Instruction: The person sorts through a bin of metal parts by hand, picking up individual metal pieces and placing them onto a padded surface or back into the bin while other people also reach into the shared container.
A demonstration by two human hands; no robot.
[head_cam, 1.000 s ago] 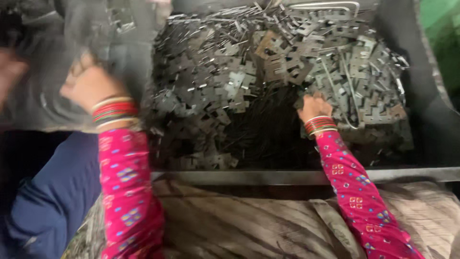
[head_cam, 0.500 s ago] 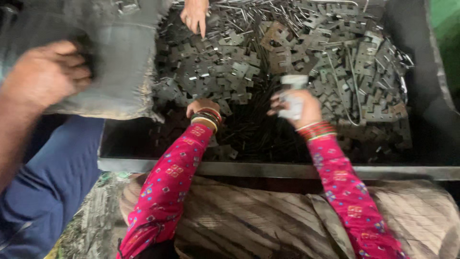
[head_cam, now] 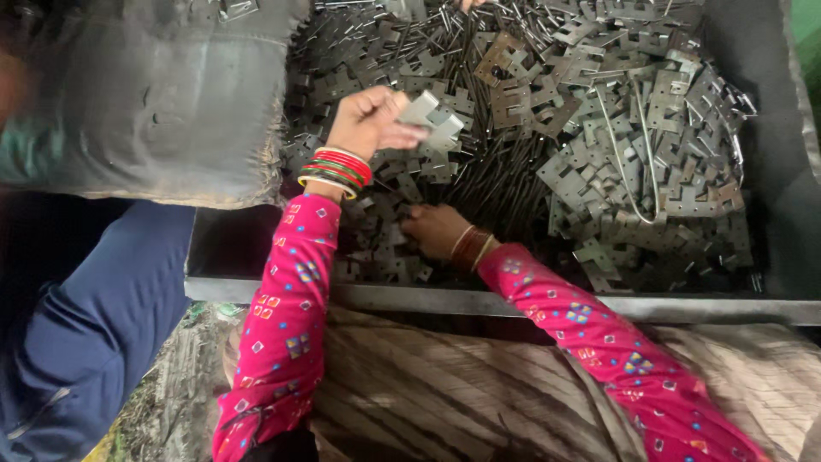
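I am seeing no labels, signs or screens anywhere here. The one package is a large grey sack [head_cam: 162, 103], soft and dusty, worn dark in places; it is slumping over the upper left corner of the metal bin [head_cam: 479, 301] and draping down past the bin's left wall. A few stamped metal pieces are lying on its top edge. No print is showing on it.

A flat metal piece [head_cam: 432, 115] is now held raised in the left hand [head_cam: 372, 120], lifted from the heap, while the right hand [head_cam: 436, 229] has been lowered onto the stamped metal parts [head_cam: 599, 128].
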